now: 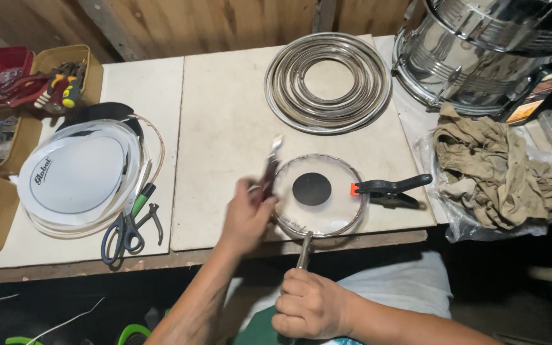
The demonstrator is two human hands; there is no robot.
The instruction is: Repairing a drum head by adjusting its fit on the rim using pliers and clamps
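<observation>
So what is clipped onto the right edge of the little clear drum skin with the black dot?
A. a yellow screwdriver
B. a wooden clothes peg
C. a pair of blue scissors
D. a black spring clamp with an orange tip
D: a black spring clamp with an orange tip grips the right rim of the clear drumhead, while the scissors lie far to the left on the table.

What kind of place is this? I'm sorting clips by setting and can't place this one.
Probably a small drum repair or drum-making workbench. A stack of metal hoops and a shiny drum shell sit on the bench, white drumheads are piled at the left, and the left hand works on a clear clamped drumhead.
</observation>
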